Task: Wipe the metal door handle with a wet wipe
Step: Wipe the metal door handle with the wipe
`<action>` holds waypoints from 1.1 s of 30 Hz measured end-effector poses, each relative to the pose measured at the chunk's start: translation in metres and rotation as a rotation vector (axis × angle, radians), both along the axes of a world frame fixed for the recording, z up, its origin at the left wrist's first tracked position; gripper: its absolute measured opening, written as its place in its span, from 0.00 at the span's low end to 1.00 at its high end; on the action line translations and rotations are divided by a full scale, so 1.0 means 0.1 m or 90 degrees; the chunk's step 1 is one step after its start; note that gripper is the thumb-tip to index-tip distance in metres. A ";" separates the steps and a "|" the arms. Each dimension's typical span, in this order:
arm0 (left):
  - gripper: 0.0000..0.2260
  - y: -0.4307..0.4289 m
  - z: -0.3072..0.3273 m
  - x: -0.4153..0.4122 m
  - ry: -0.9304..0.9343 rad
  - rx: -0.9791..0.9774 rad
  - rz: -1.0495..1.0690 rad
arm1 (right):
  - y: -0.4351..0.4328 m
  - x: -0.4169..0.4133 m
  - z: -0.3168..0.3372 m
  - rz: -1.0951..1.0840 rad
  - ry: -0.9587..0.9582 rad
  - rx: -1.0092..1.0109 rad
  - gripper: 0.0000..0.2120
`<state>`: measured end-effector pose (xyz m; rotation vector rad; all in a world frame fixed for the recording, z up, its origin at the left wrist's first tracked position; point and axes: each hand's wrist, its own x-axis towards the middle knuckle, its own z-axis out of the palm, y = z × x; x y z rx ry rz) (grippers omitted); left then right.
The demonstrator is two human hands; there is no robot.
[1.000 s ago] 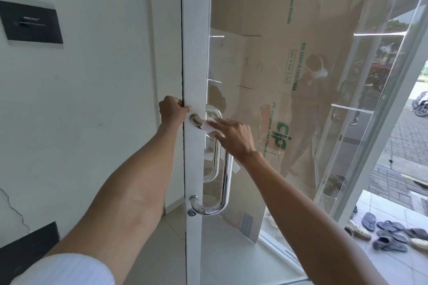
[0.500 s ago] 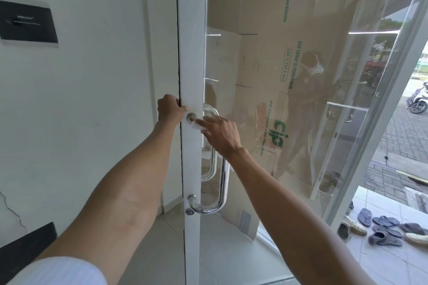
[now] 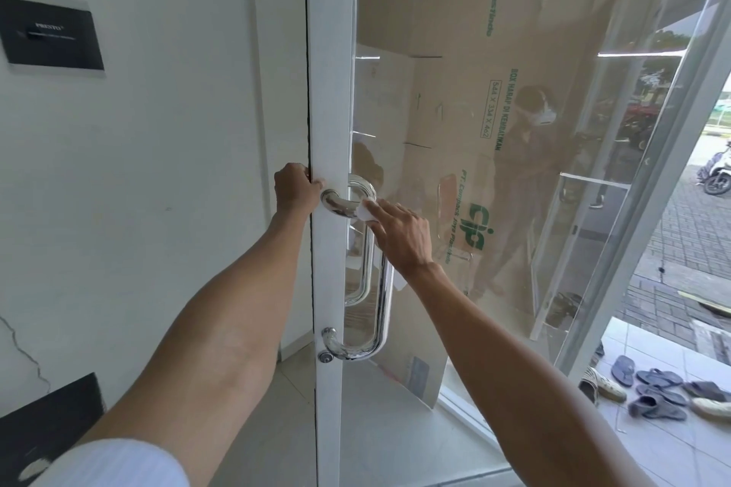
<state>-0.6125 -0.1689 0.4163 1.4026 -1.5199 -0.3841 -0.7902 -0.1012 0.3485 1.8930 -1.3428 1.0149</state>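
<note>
**Wipe pressed to the top bend of the handle**

A white door frame (image 3: 330,91) is seen upright in the middle, with a white wall (image 3: 158,130) to its left and a glass pane (image 3: 573,289) to its right. A black plate (image 3: 49,36) is fixed high on the wall. Through the glass a cardboard box (image 3: 514,32) with green print is seen, and at the far right sandals (image 3: 652,387) lie on pale floor tiles.

Both arms are stretched forward. The left hand (image 3: 294,190) is curled round the left edge of the door frame and grips it, level with the handle's upper mount. The right hand (image 3: 399,237) is turned back-up, its fingers laid nearly straight over the wipe (image 3: 366,210); the thumb is hidden.

The handle (image 3: 383,289) is a polished metal tube, bent into a tall D and fixed to the door frame at top and bottom. The wipe, white and crumpled, is pressed against the handle's upper bend, just right of the top mount. A keyhole (image 3: 325,358) is set beside the lower mount.
</note>
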 end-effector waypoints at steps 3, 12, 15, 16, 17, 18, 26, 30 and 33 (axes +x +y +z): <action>0.16 0.07 -0.09 -0.05 -0.007 -0.020 -0.001 | 0.00 0.04 0.09 -0.002 0.013 0.058 0.15; 0.09 0.14 -0.19 -0.14 0.063 0.005 -0.031 | -0.01 0.06 0.14 -0.009 -0.019 0.138 0.18; 0.09 0.16 -0.19 -0.15 0.067 -0.001 -0.043 | 0.02 -0.06 -0.01 -0.004 -0.116 0.154 0.17; 0.10 0.17 -0.19 -0.15 0.069 -0.003 -0.046 | 0.03 -0.10 -0.05 -0.008 -0.148 0.160 0.18; 0.10 0.18 -0.20 -0.15 0.070 -0.008 -0.048 | 0.04 -0.13 -0.10 -0.014 -0.177 0.168 0.20; 0.11 0.19 -0.21 -0.14 0.067 -0.016 -0.052 | 0.05 -0.14 -0.14 -0.020 -0.199 0.176 0.21; 0.09 0.21 -0.19 -0.11 -0.107 -0.099 -0.107 | 0.02 0.01 0.00 -0.040 -0.184 0.183 0.09; 0.09 0.19 -0.19 -0.09 -0.155 -0.136 -0.119 | -0.03 0.12 0.11 -0.016 -0.131 0.166 0.04; 0.09 0.18 -0.22 -0.09 -0.161 -0.161 -0.121 | -0.04 0.12 0.03 -0.027 -0.169 0.145 0.10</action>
